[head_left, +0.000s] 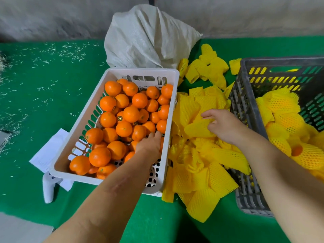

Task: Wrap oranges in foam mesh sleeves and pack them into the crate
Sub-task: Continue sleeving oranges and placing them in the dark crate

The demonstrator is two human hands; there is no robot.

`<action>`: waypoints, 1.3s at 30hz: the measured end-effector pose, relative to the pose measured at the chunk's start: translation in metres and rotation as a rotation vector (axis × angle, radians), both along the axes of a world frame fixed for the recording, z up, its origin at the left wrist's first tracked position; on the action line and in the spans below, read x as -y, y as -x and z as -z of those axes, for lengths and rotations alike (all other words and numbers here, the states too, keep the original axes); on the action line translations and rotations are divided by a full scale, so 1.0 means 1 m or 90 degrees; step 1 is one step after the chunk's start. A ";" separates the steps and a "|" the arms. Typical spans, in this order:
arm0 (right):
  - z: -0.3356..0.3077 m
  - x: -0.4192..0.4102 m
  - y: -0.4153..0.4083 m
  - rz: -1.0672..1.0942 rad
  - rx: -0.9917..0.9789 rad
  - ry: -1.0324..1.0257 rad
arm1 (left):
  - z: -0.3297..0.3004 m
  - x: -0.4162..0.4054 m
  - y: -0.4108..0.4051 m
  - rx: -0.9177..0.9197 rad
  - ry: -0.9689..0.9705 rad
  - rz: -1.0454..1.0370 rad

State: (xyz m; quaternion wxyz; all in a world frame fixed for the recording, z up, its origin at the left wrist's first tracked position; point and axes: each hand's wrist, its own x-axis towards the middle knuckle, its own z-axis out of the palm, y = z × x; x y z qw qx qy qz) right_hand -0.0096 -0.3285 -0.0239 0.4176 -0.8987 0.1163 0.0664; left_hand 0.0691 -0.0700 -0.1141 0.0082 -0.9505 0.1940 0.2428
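Two hands are at work at once, each in its own supply. Your left hand [149, 146] reaches into the white basket [84, 120] at its 5 o'clock corner, palm down over the loose oranges [130, 114]; the fingers curl downward among the fruit, but whether they already hold one you cannot tell, since the back of the hand hides it. Your right hand [223, 125] lies on the pile of yellow foam mesh sleeves [201, 155] between basket and crate, with fingers and thumb pinching the edge of one flattened sleeve [198, 129].

That sleeve lies at 9 o'clock from your right hand, its long axis running roughly 8 to 2 o'clock, so its near end points towards the basket. Your left hand sits at about 8 o'clock from it, near by, with only the basket's wall between. The meeting point is probably above that wall: an orange travels toward 2 o'clock, the sleeve toward 8.

Wrapped oranges [282, 104] already lie in the grey crate [245, 102] at 3 o'clock, just beside your right forearm, so that hand is nearer for packing.
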 end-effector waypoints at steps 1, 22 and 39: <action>0.001 0.001 -0.001 0.029 0.023 0.005 | 0.000 0.000 -0.001 -0.015 0.014 0.002; -0.019 -0.064 0.038 0.258 0.265 -0.161 | -0.086 0.013 0.102 -0.395 0.992 -0.220; -0.010 -0.082 0.103 0.356 0.233 -0.303 | -0.098 0.009 0.106 -0.522 0.896 -0.164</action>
